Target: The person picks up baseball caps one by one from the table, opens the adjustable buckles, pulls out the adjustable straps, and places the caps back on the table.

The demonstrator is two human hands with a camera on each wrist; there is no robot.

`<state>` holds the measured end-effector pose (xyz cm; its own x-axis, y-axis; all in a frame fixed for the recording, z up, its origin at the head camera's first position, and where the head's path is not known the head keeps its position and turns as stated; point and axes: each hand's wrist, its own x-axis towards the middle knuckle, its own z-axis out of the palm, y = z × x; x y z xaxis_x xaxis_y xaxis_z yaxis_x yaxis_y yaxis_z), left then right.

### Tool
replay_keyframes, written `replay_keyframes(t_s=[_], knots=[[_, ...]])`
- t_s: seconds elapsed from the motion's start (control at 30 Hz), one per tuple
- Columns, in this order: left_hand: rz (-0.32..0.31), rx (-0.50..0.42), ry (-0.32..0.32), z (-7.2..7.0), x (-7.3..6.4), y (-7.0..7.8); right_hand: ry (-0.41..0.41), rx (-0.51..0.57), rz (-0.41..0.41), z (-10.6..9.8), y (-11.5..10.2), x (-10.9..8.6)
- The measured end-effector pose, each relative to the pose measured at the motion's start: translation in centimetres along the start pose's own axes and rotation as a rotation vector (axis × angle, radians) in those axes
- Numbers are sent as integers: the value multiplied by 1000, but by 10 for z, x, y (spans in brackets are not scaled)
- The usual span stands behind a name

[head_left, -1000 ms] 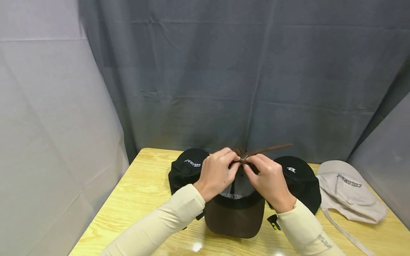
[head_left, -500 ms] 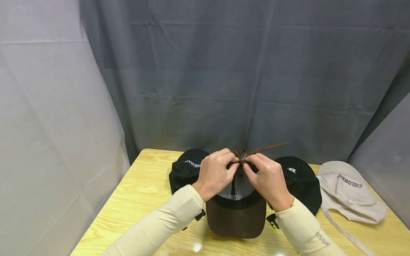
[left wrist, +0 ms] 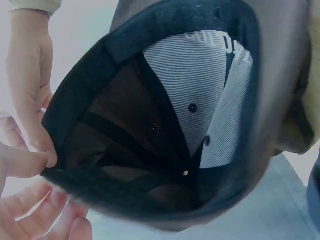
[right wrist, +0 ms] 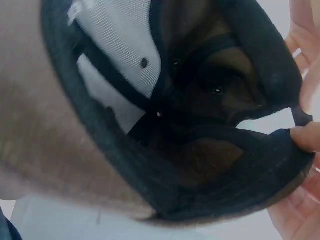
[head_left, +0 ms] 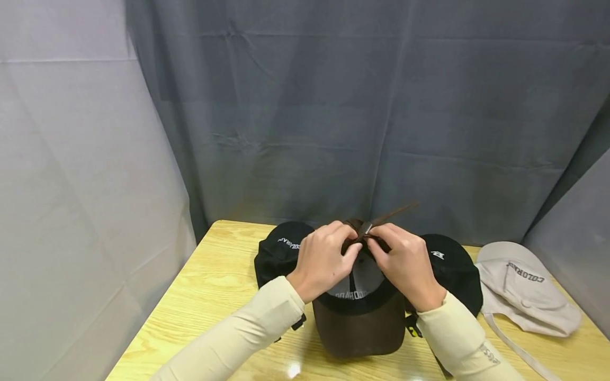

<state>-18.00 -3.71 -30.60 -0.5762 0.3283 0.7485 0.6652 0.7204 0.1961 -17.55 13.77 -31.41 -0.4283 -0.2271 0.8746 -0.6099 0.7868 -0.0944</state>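
Observation:
A dark brown baseball cap (head_left: pixel 359 328) is held up over the table, brim toward me and its inside facing me. My left hand (head_left: pixel 324 259) pinches the cap's rear edge on the left of the back opening. On the other side my right hand (head_left: pixel 405 262) pinches the rear edge beside a metal buckle (head_left: pixel 366 229). From the buckle a brown strap (head_left: pixel 396 212) sticks up to the right, its end loose. Both wrist views look into the cap, where striped grey lining (left wrist: pixel 192 75) and a black sweatband (right wrist: pixel 90 125) show. Fingertips partly hide the buckle.
On the wooden table (head_left: pixel 209 270), a black cap (head_left: pixel 276 259) lies at left and another black cap (head_left: pixel 452 275) at right. A beige cap (head_left: pixel 524 291) with a long loose strap (head_left: pixel 514 346) lies at far right. Grey curtain (head_left: pixel 295 116) hangs behind.
The strap's loose end has swung up and left, so it stands steeper. The brown cap has shifted slightly right. My left thumb and forefinger have spread a little apart.

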Motion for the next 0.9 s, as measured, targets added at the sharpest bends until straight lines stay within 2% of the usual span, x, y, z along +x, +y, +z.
replay_keyframes(t_s=[0.2, 0.37, 0.63, 0.9], knots=[[62, 57, 34, -9, 8, 7, -23, -4, -90, -5, 1, 5], [74, 119, -11, -12, 10, 10, -47, 27, -115, -7, 4, 4], [77, 189, -83, -12, 10, 11, -71, 27, -115, -6, 4, 1], [80, 171, -65, -10, 5, 11, -28, 47, -81, 0, -2, -2]])
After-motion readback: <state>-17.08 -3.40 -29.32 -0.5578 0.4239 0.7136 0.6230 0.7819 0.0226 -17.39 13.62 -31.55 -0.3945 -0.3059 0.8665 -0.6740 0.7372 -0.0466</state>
